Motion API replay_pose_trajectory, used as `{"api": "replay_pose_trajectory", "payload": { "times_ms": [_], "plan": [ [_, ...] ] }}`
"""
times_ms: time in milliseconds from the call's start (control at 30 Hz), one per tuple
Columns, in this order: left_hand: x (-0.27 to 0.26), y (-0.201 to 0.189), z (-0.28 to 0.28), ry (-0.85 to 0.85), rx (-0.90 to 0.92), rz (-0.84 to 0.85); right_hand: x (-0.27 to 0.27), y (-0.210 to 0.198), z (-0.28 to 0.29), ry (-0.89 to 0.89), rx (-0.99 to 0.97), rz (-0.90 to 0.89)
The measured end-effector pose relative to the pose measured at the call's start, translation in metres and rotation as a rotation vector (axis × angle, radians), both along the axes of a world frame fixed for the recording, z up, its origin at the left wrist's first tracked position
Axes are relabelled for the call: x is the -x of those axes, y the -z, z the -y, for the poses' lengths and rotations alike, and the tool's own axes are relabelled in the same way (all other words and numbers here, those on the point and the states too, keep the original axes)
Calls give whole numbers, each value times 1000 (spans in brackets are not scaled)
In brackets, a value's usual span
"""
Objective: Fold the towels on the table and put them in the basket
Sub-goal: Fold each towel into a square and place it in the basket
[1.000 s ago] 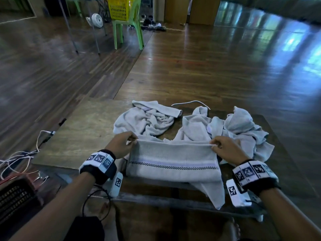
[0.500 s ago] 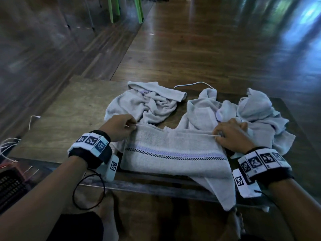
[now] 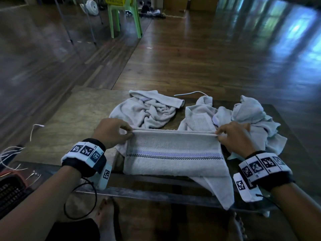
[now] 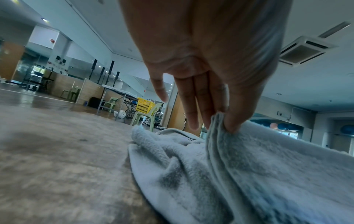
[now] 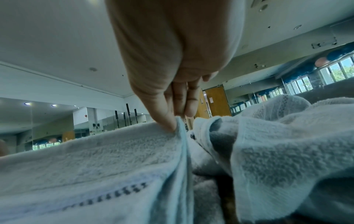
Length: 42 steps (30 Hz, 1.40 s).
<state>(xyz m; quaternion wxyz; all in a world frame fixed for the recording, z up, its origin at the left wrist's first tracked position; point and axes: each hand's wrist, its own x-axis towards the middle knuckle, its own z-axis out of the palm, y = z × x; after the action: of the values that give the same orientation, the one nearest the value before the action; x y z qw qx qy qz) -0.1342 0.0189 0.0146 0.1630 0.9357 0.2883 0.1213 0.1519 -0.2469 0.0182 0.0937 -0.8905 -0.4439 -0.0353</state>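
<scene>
Towels on wooden table, glossy wood floor beyond

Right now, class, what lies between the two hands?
In the head view, the striped towel's taut far edge spans from left hand to right hand; each pinches a corner.

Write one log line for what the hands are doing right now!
step: folding | left hand: pinches striped towel far corner | right hand: pinches other far corner | crumpled towels: waiting on table
</scene>
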Motion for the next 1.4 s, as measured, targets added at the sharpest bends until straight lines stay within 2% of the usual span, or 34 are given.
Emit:
{"api": "replay_pose_trajectory", "payload": {
  "times_ms": [167, 267, 333, 433, 567, 633, 700, 800, 867, 1000, 1100, 1200, 1400],
  "plan": [
    [14, -14, 20, -17, 14, 213, 15, -17, 16, -67, -219, 89],
    [21, -22, 30, 5, 56, 341, 17, -25, 32, -113, -327, 55],
    [26, -26, 34, 22, 40, 329, 17, -24, 40, -110, -325, 13],
    [28, -29, 36, 28, -83, 265, 21, -18, 41, -125, -319, 41],
    [21, -31, 33, -57, -254, 294, 24, -20, 29, -93, -357, 73],
    [16, -37, 29, -105, -392, 404, 23, -31, 24, -77, -485, 141],
    [13, -48, 30, -144, -513, 548, 27, -45, 24, -73, -613, 285],
    [16, -47, 33, -144, -590, 661, 33, -53, 32, -76, -641, 442],
    [20, -33, 35, -102, -577, 603, 32, -41, 43, -103, -531, 453],
    [32, 27, 44, 97, -488, 277, 33, 16, 68, -228, -179, 247],
    [38, 69, 60, 174, -405, 80, 43, 50, 80, -301, -6, 217],
    [40, 74, 63, 120, -308, 13, 42, 57, 86, -296, 12, 177],
    [38, 66, 50, 145, -226, -69, 35, 53, 83, -246, 43, 73]
  ]
}}
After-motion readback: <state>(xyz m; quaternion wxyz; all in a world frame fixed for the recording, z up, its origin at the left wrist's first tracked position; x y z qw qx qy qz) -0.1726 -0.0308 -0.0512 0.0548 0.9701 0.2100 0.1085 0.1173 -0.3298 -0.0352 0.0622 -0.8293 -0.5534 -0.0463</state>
